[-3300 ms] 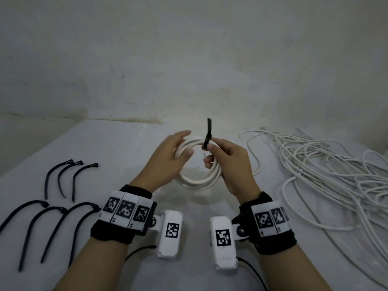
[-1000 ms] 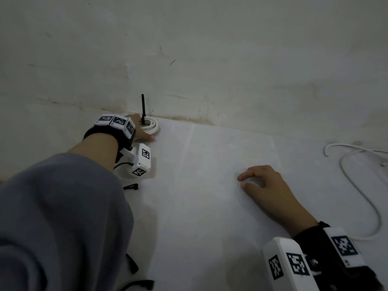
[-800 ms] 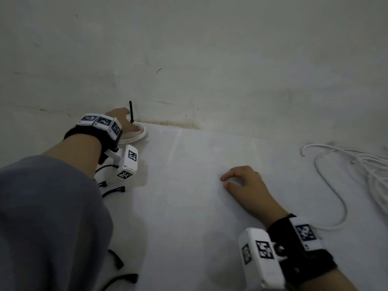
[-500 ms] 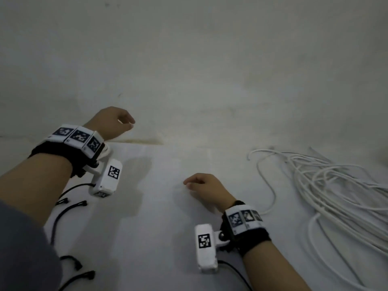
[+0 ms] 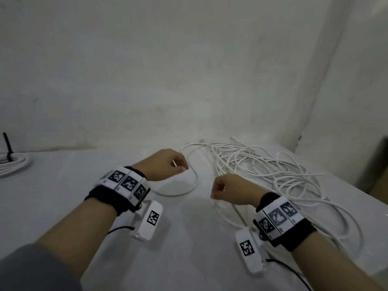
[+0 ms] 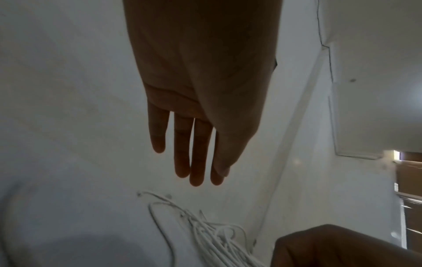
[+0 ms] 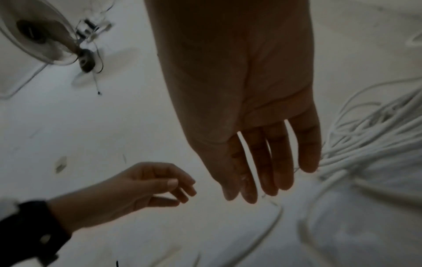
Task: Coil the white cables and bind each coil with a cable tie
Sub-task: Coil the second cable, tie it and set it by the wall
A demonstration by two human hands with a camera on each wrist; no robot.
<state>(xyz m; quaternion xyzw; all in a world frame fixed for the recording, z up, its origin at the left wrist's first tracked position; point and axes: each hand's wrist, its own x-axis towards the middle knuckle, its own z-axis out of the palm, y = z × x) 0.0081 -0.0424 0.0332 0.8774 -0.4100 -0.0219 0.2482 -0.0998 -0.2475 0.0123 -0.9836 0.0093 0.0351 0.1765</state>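
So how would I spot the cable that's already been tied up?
Look along the white table to its far left edge, by the wall. There lies a neat flat coil of white cable, unlike the loose tangle on the right. A black tie sticks straight up from it.

White cables (image 5: 262, 169) are lying on a white worktop (image 5: 63, 196); a black tie (image 5: 8, 147) is binding a white coil (image 5: 12, 164).

bound coil (image 5: 12, 163) cut by left edge, cable pile (image 7: 365, 144) blurred — ends untraceable

A white table (image 5: 63, 185) carries 1 tied coil (image 5: 12, 162) far left and loose cables (image 5: 262, 171) right.
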